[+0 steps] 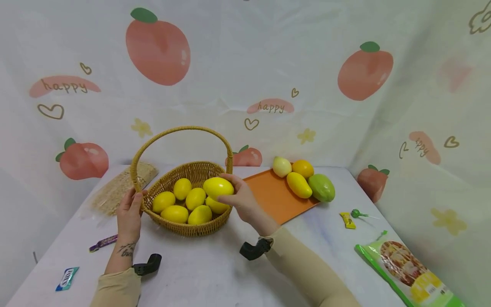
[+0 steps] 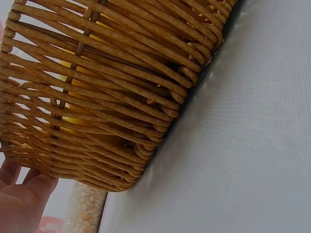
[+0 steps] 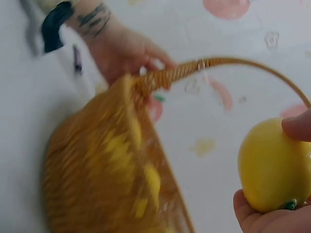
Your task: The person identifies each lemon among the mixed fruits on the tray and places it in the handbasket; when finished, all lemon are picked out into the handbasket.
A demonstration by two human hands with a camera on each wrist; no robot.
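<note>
A wicker basket (image 1: 188, 228) with a tall arched handle holds several yellow lemons (image 1: 174, 214). At its left side, my left hand (image 1: 129, 215) grips the rim where the handle joins it; the left wrist view shows those fingers (image 2: 41, 187) against the woven wall. Over the basket's right part, my right hand (image 1: 245, 200) pinches another lemon (image 1: 218, 187) between thumb and fingers. In the right wrist view this lemon (image 3: 267, 165) shows a small green stem end, and the basket beside it is blurred.
Right of the basket lies an orange tray (image 1: 268, 198) with several fruits, among them a green one (image 1: 321, 188). A clear bag (image 1: 119, 187) sits behind at left. Candies (image 1: 348, 220) and a green-edged snack bag (image 1: 410, 273) lie at right; wrapped sweets (image 1: 67, 279) at left.
</note>
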